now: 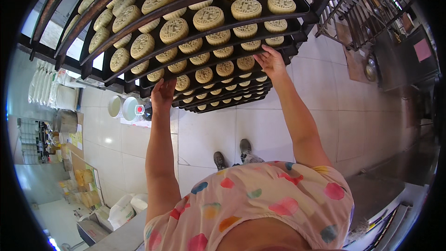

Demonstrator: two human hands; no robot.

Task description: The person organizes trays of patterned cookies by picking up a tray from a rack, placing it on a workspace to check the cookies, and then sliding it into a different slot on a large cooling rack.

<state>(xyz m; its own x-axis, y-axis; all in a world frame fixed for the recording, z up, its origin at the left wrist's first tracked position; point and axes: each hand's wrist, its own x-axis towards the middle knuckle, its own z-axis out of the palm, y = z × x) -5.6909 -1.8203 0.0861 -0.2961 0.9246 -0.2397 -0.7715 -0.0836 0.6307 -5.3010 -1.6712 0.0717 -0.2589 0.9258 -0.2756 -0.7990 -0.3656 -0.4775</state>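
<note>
We stood before a tall rack [320,7] of dark baking trays stacked in tiers, the largest thing in view, each tier lined with round, pale, stamped pastries [208,17]. Below it spread the pale tiled floor [260,125], where our shoes [232,154] showed just above a spotted pink shirt [260,200]. Both arms reached up to one middle tray [218,75] in the stack. Our left hand [163,94] gripped that tray's front edge near its left end, fingers curled over the rim. Our right hand [271,62] lay on the same tray's right end, fingers spread against the edge; we could not tell whether it clasped or only pressed. To the left on the floor stood a white bucket [115,106] and a jug with a red cap [135,108], near the rack's foot.
</note>
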